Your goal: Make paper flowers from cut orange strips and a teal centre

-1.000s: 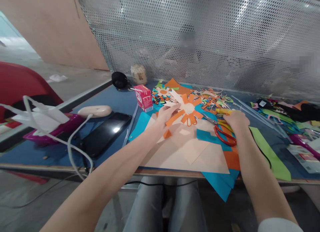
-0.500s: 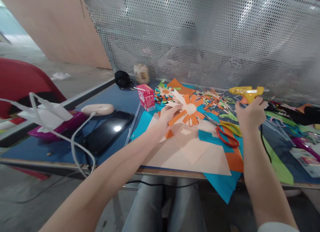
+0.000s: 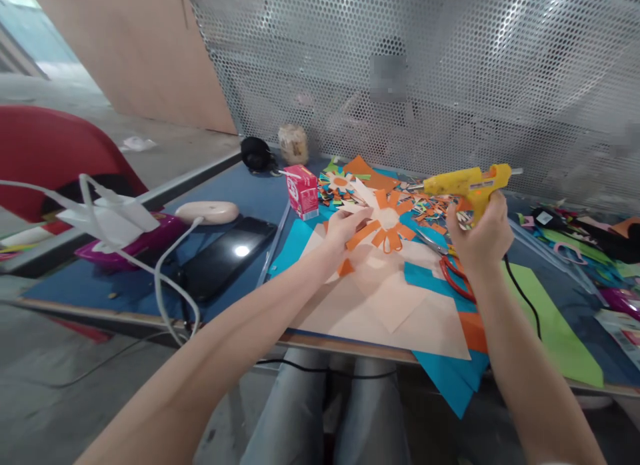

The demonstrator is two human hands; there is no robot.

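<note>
My right hand grips a yellow glue gun by its handle, lifted above the table with the nozzle pointing left toward an orange and cream paper flower. My left hand holds that flower at its left edge, fingers pinched on the paper, over cream paper sheets. The gun's black cord trails down past my right wrist. Red-handled scissors lie just under my right hand.
A red carton, a black phone, a cream oval case and a white charger with cable sit left. Paper scraps litter the back; teal and green sheets lie right. A perforated metal screen stands behind.
My right hand picked the glue gun up from the table beside the scissors, lifted it, and swung it left toward the flower. My left hand stayed on the flower.
</note>
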